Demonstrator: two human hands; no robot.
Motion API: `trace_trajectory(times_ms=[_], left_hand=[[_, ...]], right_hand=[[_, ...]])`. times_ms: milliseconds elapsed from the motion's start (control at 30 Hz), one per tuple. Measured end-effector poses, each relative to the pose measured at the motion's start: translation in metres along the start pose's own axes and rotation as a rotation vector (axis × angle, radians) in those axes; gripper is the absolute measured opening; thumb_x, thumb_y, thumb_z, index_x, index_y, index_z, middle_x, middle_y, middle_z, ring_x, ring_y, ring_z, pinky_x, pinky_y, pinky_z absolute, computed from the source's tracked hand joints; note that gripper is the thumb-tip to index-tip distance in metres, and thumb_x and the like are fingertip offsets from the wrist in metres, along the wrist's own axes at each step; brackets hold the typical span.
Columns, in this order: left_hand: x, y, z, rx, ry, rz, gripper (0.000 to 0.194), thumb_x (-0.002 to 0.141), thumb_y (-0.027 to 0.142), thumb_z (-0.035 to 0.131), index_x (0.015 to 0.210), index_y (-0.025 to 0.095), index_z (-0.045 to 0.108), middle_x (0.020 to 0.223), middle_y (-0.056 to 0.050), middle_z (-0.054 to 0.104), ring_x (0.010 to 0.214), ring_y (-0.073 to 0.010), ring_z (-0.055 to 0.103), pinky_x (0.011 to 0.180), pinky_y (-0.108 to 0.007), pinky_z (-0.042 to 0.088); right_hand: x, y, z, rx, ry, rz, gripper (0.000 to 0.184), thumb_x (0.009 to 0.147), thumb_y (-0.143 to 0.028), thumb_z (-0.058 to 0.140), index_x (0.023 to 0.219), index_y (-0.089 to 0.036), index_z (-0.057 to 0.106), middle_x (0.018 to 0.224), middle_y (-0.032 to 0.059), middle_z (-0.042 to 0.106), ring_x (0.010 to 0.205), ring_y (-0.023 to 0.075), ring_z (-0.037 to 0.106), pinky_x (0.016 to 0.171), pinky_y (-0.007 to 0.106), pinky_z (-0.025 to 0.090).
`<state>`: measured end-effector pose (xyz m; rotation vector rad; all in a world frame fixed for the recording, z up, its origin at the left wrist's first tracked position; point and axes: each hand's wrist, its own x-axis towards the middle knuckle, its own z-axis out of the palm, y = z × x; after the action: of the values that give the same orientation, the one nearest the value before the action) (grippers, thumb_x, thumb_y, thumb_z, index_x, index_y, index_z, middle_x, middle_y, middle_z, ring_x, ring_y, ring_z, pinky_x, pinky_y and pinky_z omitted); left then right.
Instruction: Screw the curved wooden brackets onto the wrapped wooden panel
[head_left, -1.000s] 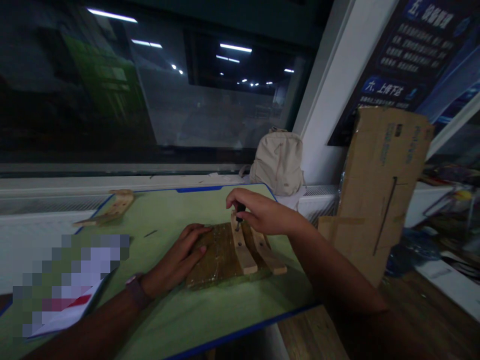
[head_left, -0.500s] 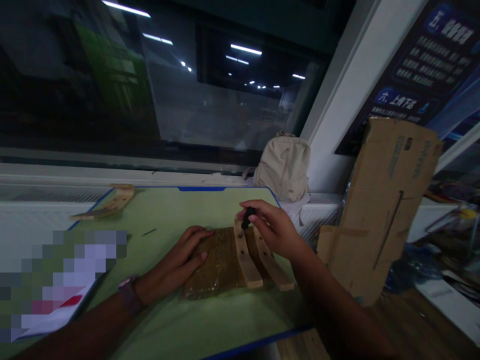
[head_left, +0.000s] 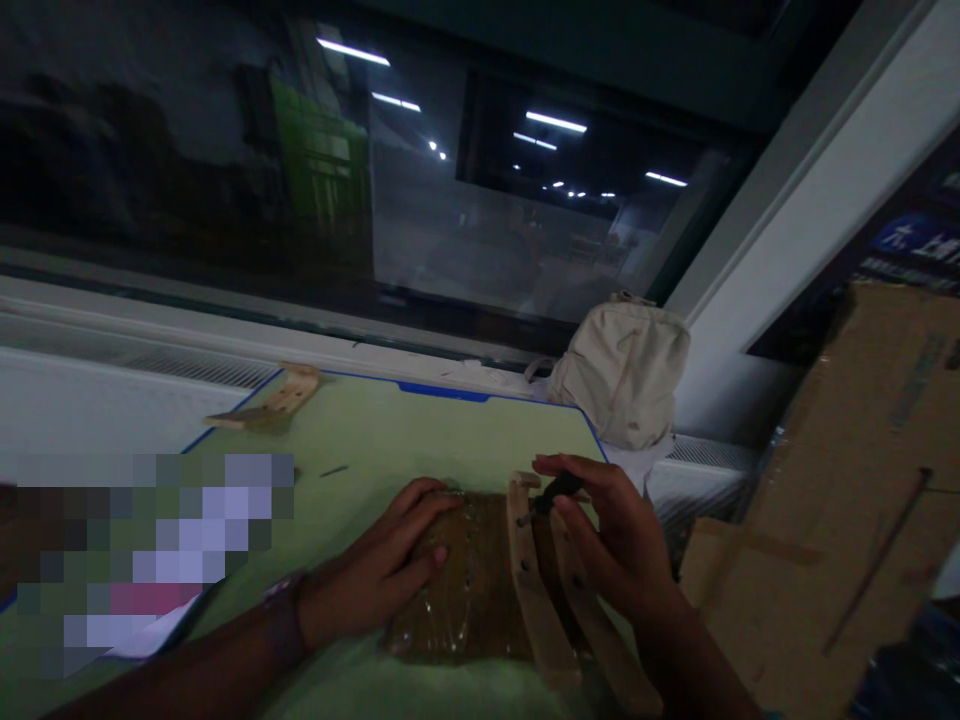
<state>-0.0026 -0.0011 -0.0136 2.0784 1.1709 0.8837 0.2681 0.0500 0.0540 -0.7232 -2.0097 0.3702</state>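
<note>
The beige backpack (head_left: 622,375) right of centre looks closed, so its contents cannot be seen; the large brown cardboard piece (head_left: 892,430) at the right edge shows only its outer face. On the green table (head_left: 450,430), low in the centre of the frame, lies a brown block (head_left: 491,610) wrapped in clear tape, with a left wooden strip (head_left: 544,620) and a right wooden strip (head_left: 604,635) across its right part, both with holes. The left hand (head_left: 401,555) rests spread on the block's left side, grasping nothing. The right hand (head_left: 619,535) grips a black-handled tool (head_left: 559,491) between thumb and fingers, its tip at the upper hole of the left strip. A third wooden piece (head_left: 292,395) sits at the table's far left corner, left of centre. Compared with one second ago, the tool has gone from nearly upright to leaning right, the left hand keeps its place on the block, and the whole view has swung, putting the backpack farther right and lower.
</note>
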Motion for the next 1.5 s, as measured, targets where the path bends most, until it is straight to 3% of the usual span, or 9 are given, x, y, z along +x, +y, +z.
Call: trace_trajectory(times_ms=[200,367,500,667,900,1033,1133,1367,1500], left_hand=[[0.004,0.006,-0.001,-0.022,0.018,0.024,0.04,0.099,0.025,0.044,0.138,0.021,0.046,0.141,-0.014,0.04,0.135,-0.0273,0.042,0.115,-0.047,0.037],[0.008,0.005,-0.001,-0.065,0.036,0.065,0.038,0.096,0.022,0.046,0.134,0.017,0.05,0.132,-0.014,0.045,0.127,-0.0266,0.049,0.11,-0.046,0.041],[0.011,0.004,-0.002,-0.073,0.037,0.088,0.037,0.094,0.023,0.047,0.131,0.017,0.051,0.128,-0.013,0.047,0.123,-0.0267,0.05,0.108,-0.046,0.042],[0.013,0.003,-0.005,-0.055,-0.004,0.079,0.038,0.094,0.023,0.046,0.132,0.018,0.049,0.128,-0.012,0.046,0.123,-0.0273,0.05,0.108,-0.048,0.042],[0.012,0.0,-0.004,-0.025,0.002,0.077,0.039,0.095,0.023,0.044,0.134,0.02,0.048,0.128,-0.012,0.047,0.123,-0.0274,0.049,0.108,-0.049,0.042],[0.01,-0.001,-0.003,-0.024,0.012,0.079,0.038,0.097,0.024,0.044,0.134,0.022,0.048,0.129,-0.011,0.047,0.125,-0.0263,0.047,0.111,-0.047,0.04],[0.01,-0.002,-0.002,-0.028,0.011,0.085,0.037,0.096,0.023,0.044,0.133,0.021,0.048,0.128,-0.011,0.047,0.125,-0.0265,0.047,0.111,-0.048,0.04],[0.012,0.003,-0.006,-0.025,0.008,0.115,0.039,0.095,0.02,0.044,0.133,0.019,0.049,0.124,-0.011,0.048,0.119,-0.0271,0.049,0.107,-0.049,0.041],[0.012,0.005,-0.005,-0.014,0.034,0.135,0.038,0.091,0.017,0.048,0.129,0.017,0.051,0.12,-0.011,0.049,0.118,-0.0265,0.05,0.107,-0.047,0.042]], right_hand=[[0.001,0.008,0.003,0.133,0.011,-0.022,0.032,0.093,-0.018,0.061,0.123,-0.029,0.054,0.099,0.0047,0.075,0.088,0.0175,0.076,0.075,0.031,0.063],[0.002,0.018,0.003,-0.168,0.244,-0.024,0.034,0.077,-0.034,0.081,0.101,-0.025,0.058,0.083,0.0025,0.071,0.07,0.0185,0.073,0.063,0.031,0.061],[0.008,0.012,0.003,-0.016,0.159,0.01,0.023,0.091,-0.03,0.066,0.111,-0.025,0.057,0.106,0.0079,0.072,0.089,0.0197,0.076,0.077,0.036,0.063],[0.015,0.004,0.004,0.285,-0.007,-0.008,0.024,0.094,-0.029,0.063,0.117,-0.028,0.055,0.102,0.0048,0.074,0.087,0.0169,0.077,0.076,0.033,0.064],[0.01,0.013,0.004,-0.055,0.218,0.002,0.032,0.08,-0.041,0.078,0.104,-0.023,0.065,0.086,0.0035,0.071,0.079,0.0189,0.073,0.073,0.034,0.062],[0.014,0.008,0.0,0.202,0.024,0.045,0.026,0.095,-0.037,0.061,0.118,-0.026,0.059,0.114,0.0085,0.072,0.106,0.0195,0.072,0.088,0.037,0.061],[0.018,0.002,-0.001,0.319,-0.041,0.091,0.022,0.095,-0.036,0.061,0.115,-0.026,0.059,0.113,0.0074,0.073,0.106,0.0186,0.073,0.088,0.036,0.061],[0.041,0.001,0.002,-0.163,0.054,-0.079,0.021,0.086,-0.038,0.071,0.099,-0.021,0.069,0.082,0.0038,0.069,0.074,0.0172,0.066,0.072,0.033,0.056],[0.047,-0.001,-0.004,-0.174,-0.038,-0.148,0.021,0.094,-0.033,0.059,0.107,-0.021,0.07,0.095,0.0089,0.075,0.09,0.0224,0.071,0.081,0.039,0.058]])
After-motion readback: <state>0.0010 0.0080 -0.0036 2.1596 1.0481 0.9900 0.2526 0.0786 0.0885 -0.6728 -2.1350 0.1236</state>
